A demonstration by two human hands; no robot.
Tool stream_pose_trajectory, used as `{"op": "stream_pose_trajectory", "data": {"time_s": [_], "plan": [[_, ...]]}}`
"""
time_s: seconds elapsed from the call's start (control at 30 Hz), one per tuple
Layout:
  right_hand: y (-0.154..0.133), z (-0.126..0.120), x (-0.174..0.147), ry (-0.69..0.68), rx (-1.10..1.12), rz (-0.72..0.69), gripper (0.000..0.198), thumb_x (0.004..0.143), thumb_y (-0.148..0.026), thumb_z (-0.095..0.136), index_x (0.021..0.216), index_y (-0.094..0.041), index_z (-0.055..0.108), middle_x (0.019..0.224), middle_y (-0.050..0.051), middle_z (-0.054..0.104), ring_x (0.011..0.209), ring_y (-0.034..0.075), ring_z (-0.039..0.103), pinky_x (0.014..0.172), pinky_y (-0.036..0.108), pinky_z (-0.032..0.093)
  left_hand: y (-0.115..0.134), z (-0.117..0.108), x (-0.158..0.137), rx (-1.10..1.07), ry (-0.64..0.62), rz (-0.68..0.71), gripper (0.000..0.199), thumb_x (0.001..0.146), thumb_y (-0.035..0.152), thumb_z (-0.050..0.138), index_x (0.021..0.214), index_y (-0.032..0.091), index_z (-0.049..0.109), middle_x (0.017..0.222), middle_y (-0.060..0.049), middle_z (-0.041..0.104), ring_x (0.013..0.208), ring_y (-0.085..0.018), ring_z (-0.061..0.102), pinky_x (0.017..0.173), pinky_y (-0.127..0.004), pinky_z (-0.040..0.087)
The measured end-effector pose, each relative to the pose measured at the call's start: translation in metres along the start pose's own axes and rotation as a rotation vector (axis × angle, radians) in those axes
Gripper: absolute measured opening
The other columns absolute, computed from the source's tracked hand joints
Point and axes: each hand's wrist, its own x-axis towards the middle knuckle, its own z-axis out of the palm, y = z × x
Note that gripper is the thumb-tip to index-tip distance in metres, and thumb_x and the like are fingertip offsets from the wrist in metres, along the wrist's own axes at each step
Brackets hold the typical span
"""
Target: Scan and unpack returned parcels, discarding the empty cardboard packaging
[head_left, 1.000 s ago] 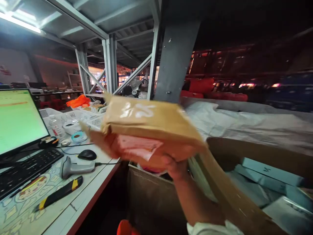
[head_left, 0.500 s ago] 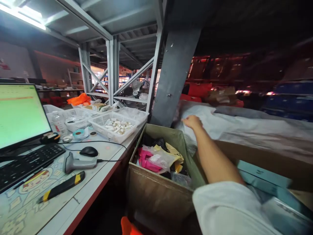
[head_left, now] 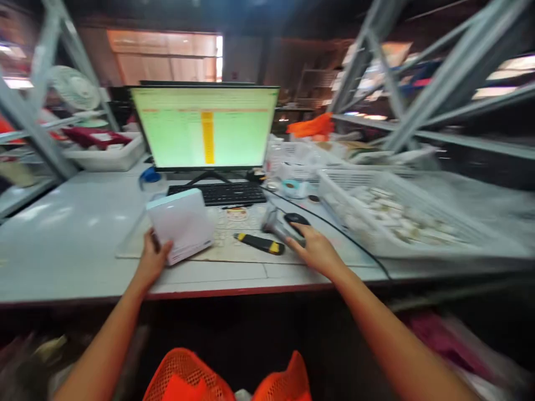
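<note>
Spanning most of the frame's width, a pale flat bench [head_left: 62,234] with a red front edge bears the things below. At the right lies a white perforated plastic basket [head_left: 340,214] of small whitish pieces [head_left: 393,214], blurred. Upper left of centre stands a black-framed monitor [head_left: 171,133], its green screen crossed by 1 yellow column. Below it is a black rectangular keyboard [head_left: 234,194]. Left of the frame's centre, a white box [head_left: 184,228] with a pale blue top edge stands tilted; the left hand [head_left: 152,259] has its grip clamped on the box's lower left side. Right of centre, the right hand [head_left: 315,252] is at a grey handheld scanner [head_left: 273,224]; I cannot tell whether its grip is closed on the handle. Left of that hand lies 1 black-and-yellow utility knife [head_left: 259,243]; just beyond its fingers sits 1 black oval mouse [head_left: 297,220].
</note>
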Motion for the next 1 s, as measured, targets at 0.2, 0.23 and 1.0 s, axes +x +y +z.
{"op": "stream_pose_trajectory", "data": {"time_s": [0.2,0.23,1.0], "plan": [[-0.021,0.043,0.034,-0.166,-0.19,0.143,0.066,0.099,-0.047,0.05,0.15,-0.006,0.045,0.14,0.025,0.059,0.126,0.04,0.059,0.101,0.05,0.048,-0.009,-0.016,-0.007,-0.116,-0.067,-0.101,0.086,0.084,0.05,0.069,0.148,0.018,0.021,0.134,-0.017,0.059,0.122,-0.027,0.061,0.106,-0.044,0.05],[-0.024,0.043,0.036,-0.166,-0.214,0.156,0.065,0.099,-0.047,0.05,0.149,-0.006,0.046,0.137,0.025,0.061,0.124,0.04,0.06,0.099,0.049,0.049,-0.006,-0.014,-0.007,-0.11,-0.073,-0.101,0.085,0.084,0.051,0.069,0.147,0.018,0.023,0.133,-0.016,0.059,0.121,-0.027,0.062,0.105,-0.044,0.051],[-0.03,0.017,0.055,-0.155,-0.206,0.08,0.057,0.094,-0.06,0.051,0.12,-0.013,0.069,0.1,0.02,0.075,0.094,0.037,0.07,0.075,0.04,0.051,0.015,-0.02,-0.018,0.032,-0.102,-0.057,0.075,0.083,0.05,0.073,0.142,0.019,0.039,0.131,-0.015,0.064,0.118,-0.03,0.064,0.102,-0.044,0.051]]}}
